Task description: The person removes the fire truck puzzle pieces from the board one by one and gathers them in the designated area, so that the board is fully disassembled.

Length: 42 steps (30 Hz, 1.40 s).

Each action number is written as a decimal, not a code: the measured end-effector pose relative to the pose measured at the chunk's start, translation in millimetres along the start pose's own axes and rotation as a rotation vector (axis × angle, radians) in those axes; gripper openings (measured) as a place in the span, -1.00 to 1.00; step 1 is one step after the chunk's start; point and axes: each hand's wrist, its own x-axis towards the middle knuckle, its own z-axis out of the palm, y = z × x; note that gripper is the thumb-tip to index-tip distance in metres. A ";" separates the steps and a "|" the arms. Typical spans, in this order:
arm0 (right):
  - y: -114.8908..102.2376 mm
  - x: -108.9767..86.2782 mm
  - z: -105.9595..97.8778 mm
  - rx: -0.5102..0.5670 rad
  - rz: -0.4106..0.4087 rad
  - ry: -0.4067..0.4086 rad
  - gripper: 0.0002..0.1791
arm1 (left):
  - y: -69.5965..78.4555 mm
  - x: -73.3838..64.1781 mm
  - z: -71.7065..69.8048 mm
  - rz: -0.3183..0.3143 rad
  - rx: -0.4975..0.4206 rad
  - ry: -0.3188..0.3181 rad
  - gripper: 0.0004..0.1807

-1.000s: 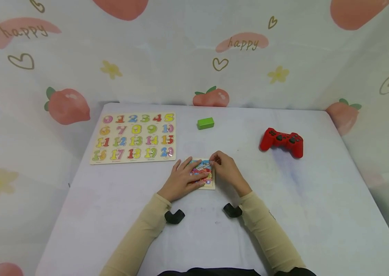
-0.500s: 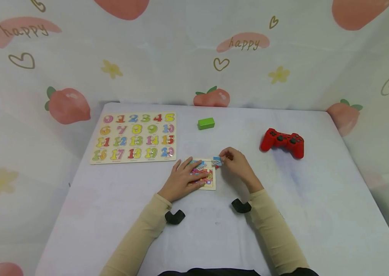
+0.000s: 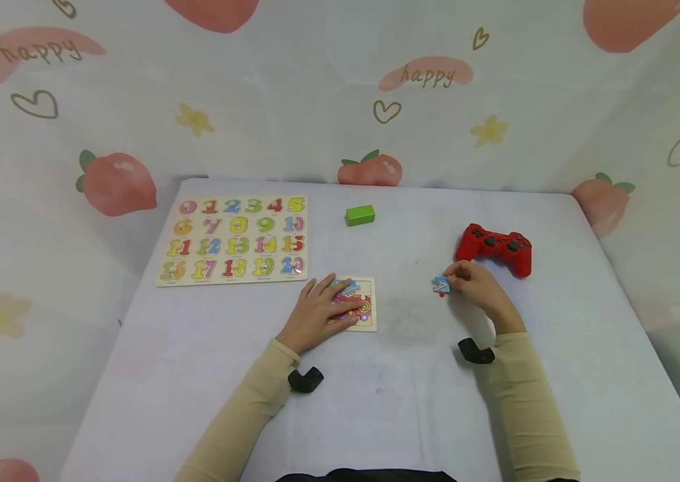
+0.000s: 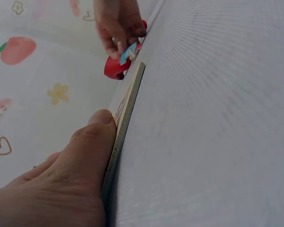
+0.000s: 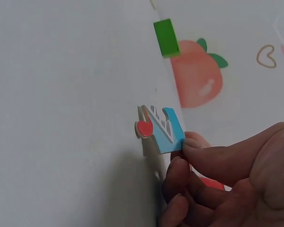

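A pale cloth printed with strawberries, hearts and "happy" hangs behind and around a white table (image 3: 376,415), and that is our stage. From the head view, the left hand (image 3: 320,313) lies flat, fingers spread and straight, pressing down on a small picture puzzle board (image 3: 365,309) near the middle of the table. Out to the right, well apart from the board, the right hand (image 3: 477,288) pinches one blue puzzle piece (image 3: 441,286) just in front of a red game controller (image 3: 493,248). So by my reading one piece is out and away from the board, while most of the picture looks to be in place; how many gaps there are I cannot tell under the left hand. Further back, a green block (image 3: 360,215) sits alone, and a number board (image 3: 235,238) with coloured numerals lies at the far left.

Left wrist view now: the thumb (image 4: 92,142) rests on the edge of the puzzle board (image 4: 128,109), seen edge-on and lying flat on the tabletop. Beyond it the right hand (image 4: 117,23) shows with the piece (image 4: 129,51) at its fingertips, the controller (image 4: 114,68) just behind.

Right wrist view: thumb and forefinger nip the piece (image 5: 162,127) by one corner, blue with a white ladder-like pattern and a red patch, held close above the table (image 5: 61,118); whether it touches I cannot tell. The green block (image 5: 166,38) sits up ahead.
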 end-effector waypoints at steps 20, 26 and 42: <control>4.4 1.1 0.0 -0.066 0.097 0.046 -0.76 | 0.6 1.6 -3.8 -0.032 -0.043 0.003 -0.55; 1.5 1.0 2.5 -0.158 0.065 0.077 -0.73 | -0.5 2.5 -3.2 -0.031 -0.024 -0.015 -0.55; -64.2 1.2 98.6 -0.263 -0.345 -0.061 -0.73 | -4.8 3.1 -0.8 -0.066 -0.016 -0.014 -0.27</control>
